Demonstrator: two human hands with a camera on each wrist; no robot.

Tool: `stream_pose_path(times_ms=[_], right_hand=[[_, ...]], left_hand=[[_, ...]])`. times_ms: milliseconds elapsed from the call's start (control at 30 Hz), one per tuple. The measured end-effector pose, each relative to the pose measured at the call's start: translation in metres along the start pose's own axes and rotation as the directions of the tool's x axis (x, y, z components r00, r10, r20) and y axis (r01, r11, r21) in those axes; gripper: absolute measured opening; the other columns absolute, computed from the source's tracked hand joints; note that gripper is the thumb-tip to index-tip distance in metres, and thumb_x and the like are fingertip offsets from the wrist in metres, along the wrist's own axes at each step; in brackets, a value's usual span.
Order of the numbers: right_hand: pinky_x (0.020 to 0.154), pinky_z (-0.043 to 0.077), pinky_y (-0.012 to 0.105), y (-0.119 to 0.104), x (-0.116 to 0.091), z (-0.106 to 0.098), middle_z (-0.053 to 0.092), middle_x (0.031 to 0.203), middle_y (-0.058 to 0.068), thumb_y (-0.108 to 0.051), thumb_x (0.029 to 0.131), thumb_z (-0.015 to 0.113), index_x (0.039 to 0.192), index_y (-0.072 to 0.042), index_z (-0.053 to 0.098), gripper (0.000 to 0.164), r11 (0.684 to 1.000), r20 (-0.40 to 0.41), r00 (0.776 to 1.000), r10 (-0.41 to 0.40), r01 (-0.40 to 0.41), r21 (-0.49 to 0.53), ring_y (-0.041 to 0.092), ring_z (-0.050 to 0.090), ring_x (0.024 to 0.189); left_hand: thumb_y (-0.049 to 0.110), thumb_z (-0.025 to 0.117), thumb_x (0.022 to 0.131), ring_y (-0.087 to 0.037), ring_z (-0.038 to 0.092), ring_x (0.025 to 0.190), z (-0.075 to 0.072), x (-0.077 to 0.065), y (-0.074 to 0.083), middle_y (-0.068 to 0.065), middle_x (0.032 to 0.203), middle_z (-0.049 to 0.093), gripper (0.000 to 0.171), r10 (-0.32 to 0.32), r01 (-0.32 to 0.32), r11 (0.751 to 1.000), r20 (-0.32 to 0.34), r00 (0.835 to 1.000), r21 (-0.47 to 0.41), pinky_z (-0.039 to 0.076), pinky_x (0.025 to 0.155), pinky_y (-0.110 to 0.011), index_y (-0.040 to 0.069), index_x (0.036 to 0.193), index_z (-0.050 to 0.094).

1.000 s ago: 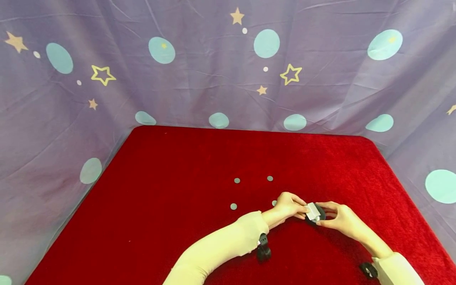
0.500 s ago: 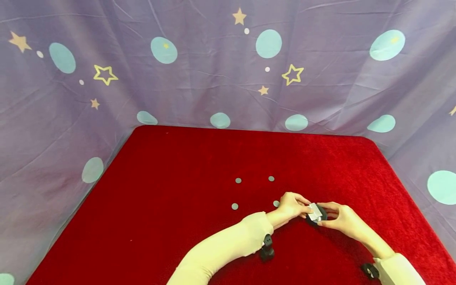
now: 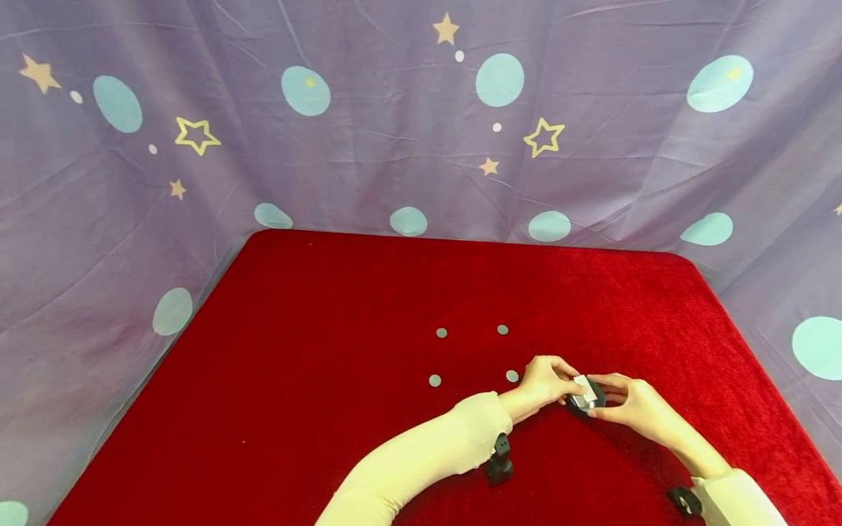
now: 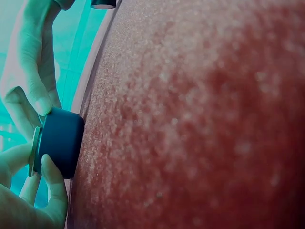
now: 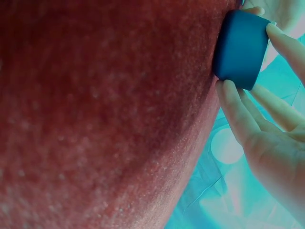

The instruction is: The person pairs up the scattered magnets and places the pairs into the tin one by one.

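A small dark tub with rounded sides [image 3: 599,399] stands on the red cloth, a white and silvery flat square piece [image 3: 586,390] over its top. My right hand [image 3: 634,405] holds the tub from the right, thumb and fingers spread around its side. From the left, my left hand [image 3: 544,379] pinches the flat piece at its near-left edge. The left wrist view shows the piece edge-on as a thin plate [image 4: 34,151] against the tub's top, with a left fingertip also on the tub's wall [image 4: 61,138]. In the right wrist view, right fingertips [image 5: 228,86] touch the tub's lower side.
Several small grey discs [image 3: 435,380] lie spaced apart on the red cloth [image 3: 316,351], left of and beyond the hands. A purple curtain with stars and dots [image 3: 395,146] encloses the table's back and sides. Black wrist cameras [image 3: 500,460] hang at both sleeves.
My left hand has shifted slightly right, further over the tub, and more silvery surface shows beside the white part. My right hand stays around the tub. The whole head view has drifted slightly.
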State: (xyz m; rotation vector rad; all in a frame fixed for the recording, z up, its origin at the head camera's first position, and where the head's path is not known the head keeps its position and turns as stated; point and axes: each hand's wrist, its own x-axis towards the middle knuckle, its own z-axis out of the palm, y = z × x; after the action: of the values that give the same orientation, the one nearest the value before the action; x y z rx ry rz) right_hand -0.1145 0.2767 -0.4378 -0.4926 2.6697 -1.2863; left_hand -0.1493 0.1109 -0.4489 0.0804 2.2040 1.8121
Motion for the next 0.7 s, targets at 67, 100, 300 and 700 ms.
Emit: stream_pose_path(times_ms=[67, 100, 300, 700], right_hand=[[0.069, 0.051, 0.027, 0.0003, -0.0005, 0.0001, 0.057, 0.106, 0.024, -0.015, 0.071, 0.073, 0.111, 0.012, 0.053, 0.052, 1.0, 0.004, 1.0, -0.001, 0.001, -0.008, 0.01, 0.06, 0.085], [0.069, 0.051, 0.027, 0.0004, -0.0007, 0.0003, 0.057, 0.105, 0.023, -0.016, 0.071, 0.073, 0.11, 0.011, 0.054, 0.052, 1.0, 0.003, 1.0, -0.001, 0.001, -0.008, 0.008, 0.06, 0.085], [0.068, 0.051, 0.026, 0.0012, -0.0003, 0.0005, 0.058, 0.104, 0.023, -0.014, 0.071, 0.073, 0.109, 0.012, 0.054, 0.05, 1.0, 0.0, 1.0, -0.022, 0.022, -0.006, 0.004, 0.059, 0.083], [0.069, 0.051, 0.028, 0.0016, 0.0, -0.0002, 0.056, 0.106, 0.026, -0.014, 0.072, 0.072, 0.109, 0.013, 0.053, 0.05, 1.0, 0.008, 1.0, -0.029, 0.029, 0.007, 0.014, 0.061, 0.086]], left_hand=[[-0.002, 0.076, 0.061, -0.002, 0.043, 0.038, 0.0009, 0.0005, 0.0, 0.001, 0.055, 0.059, 0.015, 0.007, -0.007, 1.0, 0.005, 1.0, 0.021, 0.041, 0.035, -0.017, 0.001, 0.074, 0.067], [-0.002, 0.076, 0.061, -0.002, 0.043, 0.038, 0.0013, 0.0008, 0.0001, 0.0, 0.056, 0.06, 0.016, 0.01, -0.01, 0.999, 0.007, 1.0, 0.031, 0.039, 0.034, -0.016, 0.002, 0.074, 0.068], [0.002, 0.078, 0.059, 0.0, 0.043, 0.043, 0.0038, 0.0029, -0.0011, 0.002, 0.058, 0.06, 0.018, 0.026, -0.024, 0.991, -0.014, 1.0, 0.133, 0.036, 0.038, -0.013, 0.006, 0.072, 0.068], [0.001, 0.077, 0.062, -0.003, 0.04, 0.04, 0.001, 0.0045, 0.0018, 0.001, 0.059, 0.061, 0.017, -0.023, 0.009, 0.983, 0.074, 0.997, 0.182, 0.038, 0.036, -0.015, 0.003, 0.077, 0.068]])
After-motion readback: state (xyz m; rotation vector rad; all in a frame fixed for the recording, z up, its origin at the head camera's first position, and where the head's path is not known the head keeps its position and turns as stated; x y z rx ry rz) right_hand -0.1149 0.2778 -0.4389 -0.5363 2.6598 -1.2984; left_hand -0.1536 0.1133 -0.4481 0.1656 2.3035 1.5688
